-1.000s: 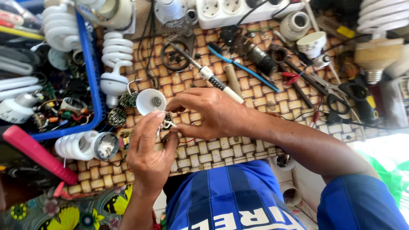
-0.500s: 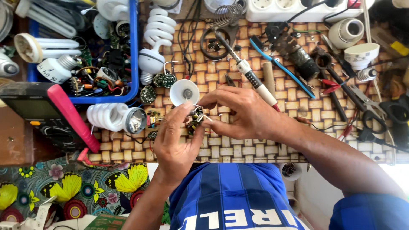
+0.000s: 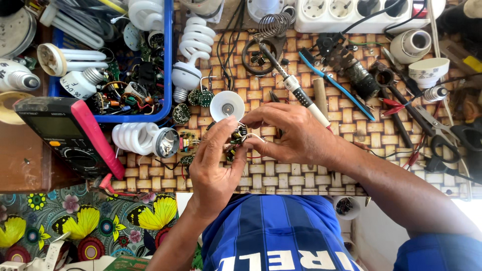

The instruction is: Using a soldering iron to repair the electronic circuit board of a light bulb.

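Both hands meet over a woven mat (image 3: 301, 175) and pinch one small lamp circuit board (image 3: 237, 136) with thin wires. My left hand (image 3: 213, 163) grips it from below and the left. My right hand (image 3: 293, 135) holds it from the right with thumb and fingers. A white lamp base cap (image 3: 227, 105) hangs on the wires just above the fingers. The board is mostly hidden by the fingertips.
A soldering iron (image 3: 291, 85) lies just behind my right hand. A blue bin (image 3: 164, 65) of lamp parts, spiral bulbs (image 3: 193, 42) and a multimeter (image 3: 70, 135) sit to the left. Pliers, scissors (image 3: 442, 135) and a white power strip (image 3: 351, 12) lie right and rear.
The view has shifted, so the bench sits further right and lower in frame. Both hands stay closed on the board, with the white cap still dangling above.
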